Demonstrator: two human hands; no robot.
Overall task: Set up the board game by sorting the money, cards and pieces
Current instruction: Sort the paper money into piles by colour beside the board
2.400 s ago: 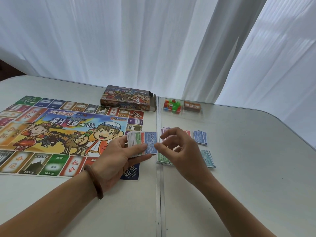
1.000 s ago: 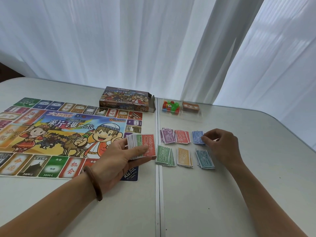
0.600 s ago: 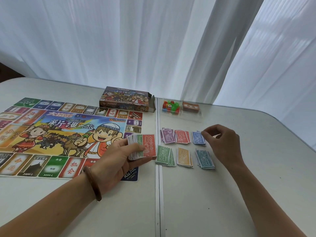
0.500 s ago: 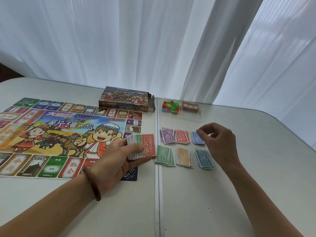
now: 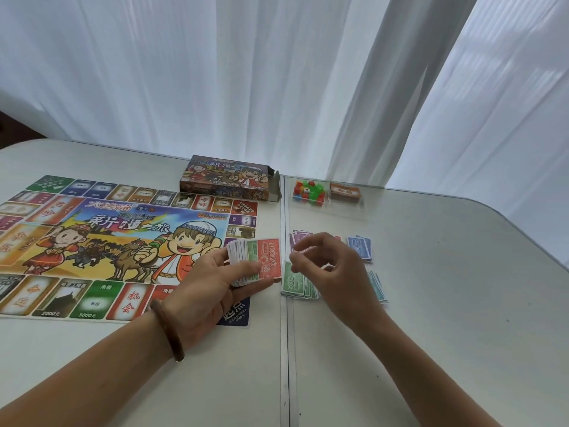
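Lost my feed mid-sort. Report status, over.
Left hand grips money stack, red 10000 on top. Right hand empty, fingers loosely curled, above sorted piles. Nothing between them.

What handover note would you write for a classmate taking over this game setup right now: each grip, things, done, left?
Left grip: holds the unsorted money stack, red 10000 note on top.
Right grip: empty, fingers part-curled, hovers beside that stack.
Done: board laid out; purple pile, blue pile, green pile and teal pile started right of it.
Left: sort the held stack; pieces and cards sit beyond the piles.
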